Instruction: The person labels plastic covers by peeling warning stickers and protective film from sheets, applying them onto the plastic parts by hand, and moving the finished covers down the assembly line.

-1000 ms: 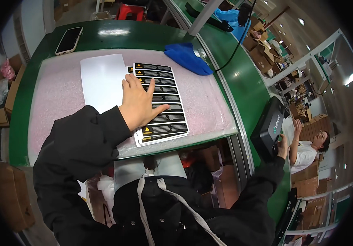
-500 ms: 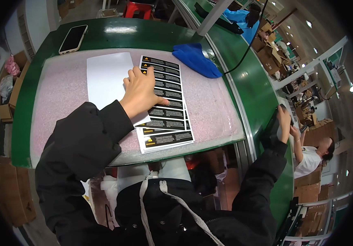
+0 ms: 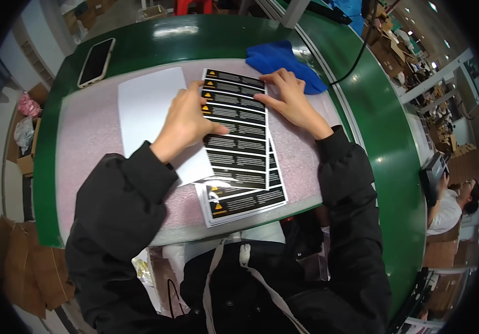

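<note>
A black label sheet (image 3: 236, 122) with yellow warning triangles and white dividing lines lies over a stack of similar sheets (image 3: 250, 207). The stack shows below it and at its lower right. My left hand (image 3: 186, 119) rests at the sheet's left edge, thumb stretched over the labels and fingers apart. At the upper right edge, my right hand (image 3: 292, 100) touches the sheet with thumb and index fingertips, a gap between them. White blank paper (image 3: 150, 106) lies to the left, partly under my left hand and wrist. Near the bottom, the top label sheet shows a glossy glare.
Pinkish foam matting (image 3: 86, 167) covers much of the green table (image 3: 156, 47). A phone (image 3: 96, 62) lies at the far left, a blue cloth (image 3: 286, 61) behind my right hand. A metal rail (image 3: 356, 119) runs along the right. A co-worker (image 3: 453, 203) holds a dark device (image 3: 433, 173).
My right hand has come from the dark device at the far right to the sheet's upper right edge. The device is now with the co-worker. My left hand stays on the sheet.
</note>
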Action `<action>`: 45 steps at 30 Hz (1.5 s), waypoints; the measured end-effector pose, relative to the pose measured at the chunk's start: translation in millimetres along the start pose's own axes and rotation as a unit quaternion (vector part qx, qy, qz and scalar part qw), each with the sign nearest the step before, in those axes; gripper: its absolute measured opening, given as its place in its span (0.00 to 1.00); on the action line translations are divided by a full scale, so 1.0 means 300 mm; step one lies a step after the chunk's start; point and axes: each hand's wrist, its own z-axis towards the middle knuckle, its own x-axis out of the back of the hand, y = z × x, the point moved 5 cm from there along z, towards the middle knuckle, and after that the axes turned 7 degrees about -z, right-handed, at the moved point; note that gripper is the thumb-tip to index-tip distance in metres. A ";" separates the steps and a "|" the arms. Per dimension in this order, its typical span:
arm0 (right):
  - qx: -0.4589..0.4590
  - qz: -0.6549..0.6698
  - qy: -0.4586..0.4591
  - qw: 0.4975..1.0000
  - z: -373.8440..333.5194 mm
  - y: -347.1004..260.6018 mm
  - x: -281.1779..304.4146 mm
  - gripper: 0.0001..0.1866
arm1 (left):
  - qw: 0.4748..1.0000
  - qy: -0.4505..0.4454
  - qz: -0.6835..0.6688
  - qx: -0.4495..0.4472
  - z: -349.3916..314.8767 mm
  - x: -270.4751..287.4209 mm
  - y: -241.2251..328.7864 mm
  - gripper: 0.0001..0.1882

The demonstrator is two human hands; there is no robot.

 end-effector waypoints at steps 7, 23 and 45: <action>0.013 0.135 0.013 0.991 0.002 0.021 -0.026 0.23 | 1.000 -0.012 -0.004 0.000 -0.002 0.010 0.014 0.50; -0.131 0.610 0.048 0.780 0.013 0.106 0.104 0.20 | 0.898 -0.122 -0.423 -0.009 0.020 0.058 0.095 0.14; 0.005 0.450 0.040 0.892 0.045 -0.284 0.440 0.10 | 0.868 -0.095 -0.465 -0.146 -0.099 0.117 0.304 0.08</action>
